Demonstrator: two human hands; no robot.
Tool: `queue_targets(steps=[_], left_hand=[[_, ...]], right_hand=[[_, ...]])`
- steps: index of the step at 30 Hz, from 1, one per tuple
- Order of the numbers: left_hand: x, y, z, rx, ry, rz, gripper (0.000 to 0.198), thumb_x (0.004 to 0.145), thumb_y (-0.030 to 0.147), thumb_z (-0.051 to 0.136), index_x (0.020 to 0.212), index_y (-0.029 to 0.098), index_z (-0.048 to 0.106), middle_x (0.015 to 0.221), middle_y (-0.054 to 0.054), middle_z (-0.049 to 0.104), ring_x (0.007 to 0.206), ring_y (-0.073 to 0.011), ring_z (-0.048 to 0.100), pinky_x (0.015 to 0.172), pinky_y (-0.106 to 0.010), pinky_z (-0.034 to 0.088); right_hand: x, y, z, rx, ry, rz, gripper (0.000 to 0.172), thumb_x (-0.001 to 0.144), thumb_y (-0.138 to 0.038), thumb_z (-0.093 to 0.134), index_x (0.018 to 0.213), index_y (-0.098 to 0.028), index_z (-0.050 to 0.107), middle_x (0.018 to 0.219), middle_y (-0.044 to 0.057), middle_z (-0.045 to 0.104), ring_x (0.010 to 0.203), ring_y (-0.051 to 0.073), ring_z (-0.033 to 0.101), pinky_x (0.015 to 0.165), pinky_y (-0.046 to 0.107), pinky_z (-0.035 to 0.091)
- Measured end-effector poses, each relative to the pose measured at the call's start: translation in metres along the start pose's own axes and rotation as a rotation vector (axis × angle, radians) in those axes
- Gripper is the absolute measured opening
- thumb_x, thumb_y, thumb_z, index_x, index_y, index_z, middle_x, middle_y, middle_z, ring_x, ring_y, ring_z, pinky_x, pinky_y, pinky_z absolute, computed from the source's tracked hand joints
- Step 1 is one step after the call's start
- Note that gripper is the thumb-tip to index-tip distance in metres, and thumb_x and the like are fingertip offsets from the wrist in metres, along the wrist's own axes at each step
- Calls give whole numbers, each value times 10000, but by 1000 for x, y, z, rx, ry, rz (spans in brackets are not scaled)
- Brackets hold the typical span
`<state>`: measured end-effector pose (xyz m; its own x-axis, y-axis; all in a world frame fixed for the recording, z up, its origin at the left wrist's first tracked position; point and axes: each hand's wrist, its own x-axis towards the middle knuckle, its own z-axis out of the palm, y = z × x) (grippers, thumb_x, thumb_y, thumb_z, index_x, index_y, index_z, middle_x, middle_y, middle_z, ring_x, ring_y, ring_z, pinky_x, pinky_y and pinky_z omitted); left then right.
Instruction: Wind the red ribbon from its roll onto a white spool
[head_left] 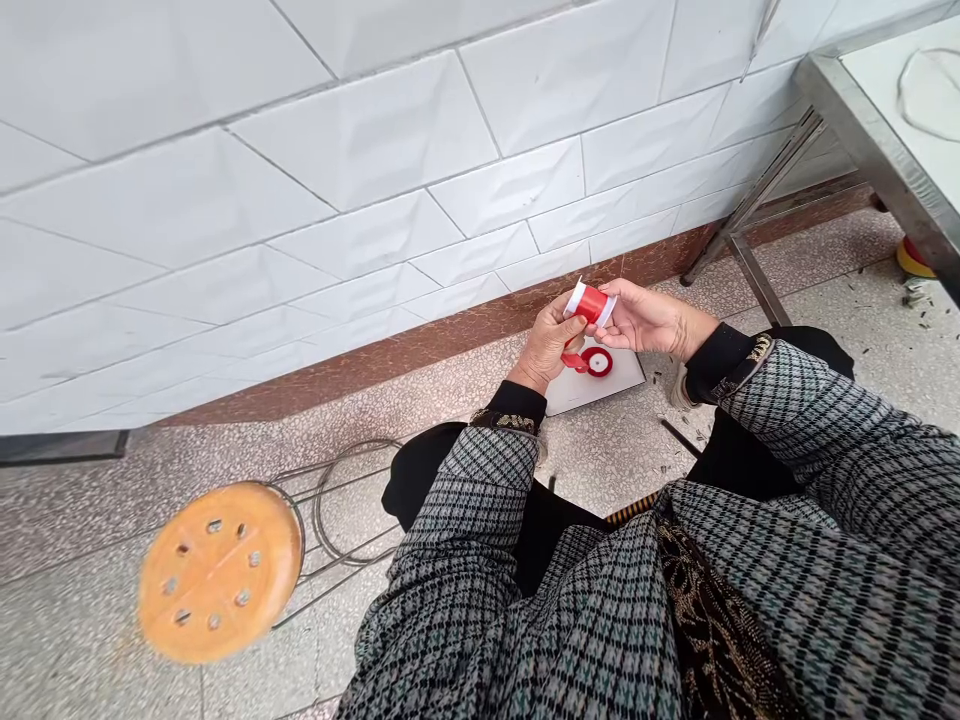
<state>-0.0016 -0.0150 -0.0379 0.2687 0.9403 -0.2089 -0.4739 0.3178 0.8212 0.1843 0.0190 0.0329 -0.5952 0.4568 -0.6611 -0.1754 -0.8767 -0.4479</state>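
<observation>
A spool of red ribbon (590, 304) with white rims is held up in front of me, tilted. My left hand (551, 340) grips its left side, thumb across the front. At its right rim, my right hand (646, 318) holds on with the thumb and fingers, palm turned partly up. A red strip (574, 360) shows just under my left hand; where it leads I cannot make out. Below the hands, a flat red roll (599, 361) with a white centre lies on a white board or box (600, 388) on the floor.
An orange round stool (221, 572) with metal legs lies tipped over at the left. A metal-framed table (874, 135) stands at the right. The white tiled wall (360, 240) rises close ahead. Dark scraps and a black stick (679, 438) lie on the speckled floor.
</observation>
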Motion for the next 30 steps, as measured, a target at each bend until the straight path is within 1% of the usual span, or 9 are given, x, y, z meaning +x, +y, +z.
queue_targets(steps=[5, 9, 12, 16, 20, 22, 26, 28, 30], left_hand=[[0, 1, 4, 20, 53, 16, 696, 545, 656, 1116, 829, 201, 672, 516, 123, 442, 395, -14, 245, 401, -209, 162], [0, 5, 8, 28, 73, 28, 670, 568, 619, 1116, 835, 198, 668, 520, 124, 454, 395, -11, 252, 406, -202, 152], [-1, 6, 11, 44, 111, 25, 626, 608, 572, 1111, 874, 191, 692, 535, 114, 479, 404, -12, 261, 414, -203, 150], [-3, 8, 13, 99, 199, 2, 525, 682, 486, 1086, 884, 195, 698, 513, 115, 471, 409, -23, 269, 423, -197, 138], [-4, 13, 13, 175, 213, -1, 494, 761, 455, 1040, 750, 209, 612, 487, 118, 413, 407, -29, 259, 426, -199, 139], [-4, 16, 13, 182, 185, -18, 498, 773, 446, 1032, 736, 207, 597, 515, 105, 453, 415, -24, 258, 427, -203, 141], [-3, 18, 9, 130, 111, -26, 521, 681, 456, 1083, 929, 196, 707, 621, 78, 605, 419, -11, 272, 423, -214, 127], [-2, 18, 6, 115, 48, -28, 641, 616, 510, 1114, 1032, 198, 739, 620, 86, 615, 403, -12, 277, 415, -219, 126], [-1, 17, 2, 112, -24, -41, 705, 578, 587, 1121, 1027, 197, 742, 602, 89, 609, 388, -16, 287, 404, -222, 139]], right_hand=[[-2, 1, 7, -187, 112, -161, 293, 1208, -355, 630, 1015, -171, 752, 871, 120, 833, 730, 202, 805, 701, 291, 725], [0, 6, 8, -288, 242, -344, 226, 1122, -223, 821, 923, -184, 721, 806, 55, 802, 681, 157, 773, 698, 244, 690], [3, 5, 9, -294, 289, -343, 263, 1128, -169, 781, 872, -185, 721, 736, 48, 776, 641, 153, 749, 667, 234, 670], [5, -1, 6, -180, 313, -323, 289, 1178, -225, 657, 905, -174, 735, 720, 70, 776, 611, 162, 733, 629, 247, 666], [6, -4, 0, -61, 248, -251, 240, 1169, -278, 637, 975, -189, 746, 728, 69, 787, 623, 170, 738, 633, 249, 675], [7, -3, -2, -27, 187, -196, 240, 1168, -313, 631, 997, -193, 748, 747, 71, 794, 631, 169, 742, 650, 247, 681], [6, -2, -6, 16, 54, -79, 258, 1170, -351, 604, 1031, -182, 741, 737, 60, 779, 621, 162, 734, 629, 228, 672], [5, -2, -8, 33, -15, -26, 276, 1176, -359, 583, 1044, -169, 734, 738, 61, 772, 616, 156, 730, 605, 211, 662], [5, -1, -9, 48, -75, 10, 275, 1170, -364, 591, 1048, -158, 725, 747, 65, 771, 617, 151, 733, 600, 202, 664]])
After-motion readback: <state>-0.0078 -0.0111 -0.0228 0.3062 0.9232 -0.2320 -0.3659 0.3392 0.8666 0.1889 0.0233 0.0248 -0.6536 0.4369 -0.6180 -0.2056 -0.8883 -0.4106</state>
